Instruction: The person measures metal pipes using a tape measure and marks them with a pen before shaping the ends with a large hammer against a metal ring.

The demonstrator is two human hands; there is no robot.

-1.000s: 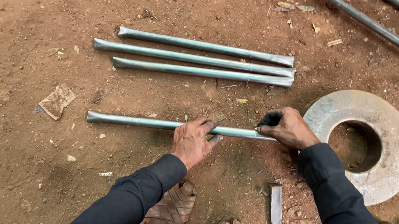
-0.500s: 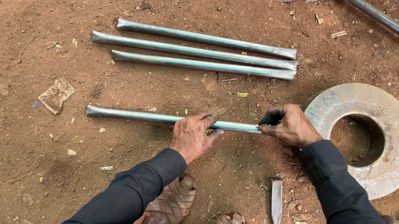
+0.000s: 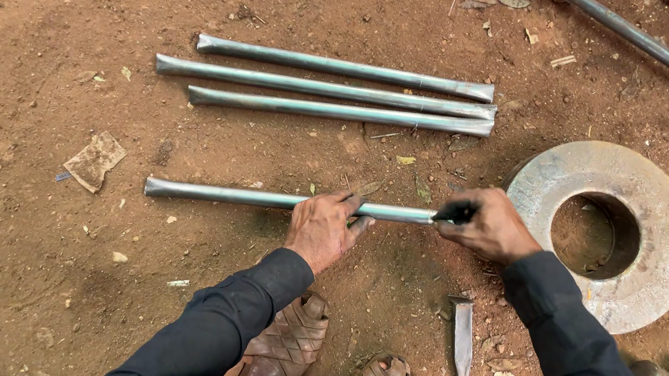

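Observation:
A long metal pipe (image 3: 229, 195) with a flattened left end lies on the red dirt in front of me. My left hand (image 3: 322, 228) presses down on its middle. My right hand (image 3: 490, 227) is closed around a small dark tool (image 3: 455, 213) whose tip touches the pipe near its right end. Three similar pipes (image 3: 339, 90) with flattened ends lie side by side farther away.
A thick metal ring (image 3: 607, 231) with a round hole sits on the ground at the right. A flat pointed blade (image 3: 462, 344) lies near my sandalled feet (image 3: 326, 370). Long rods (image 3: 659, 50) cross the top right corner. A paper scrap (image 3: 94, 160) lies at the left.
Both hands stay on the pipe in nearly the same places. The view has shifted slightly; nothing was picked up or let go.

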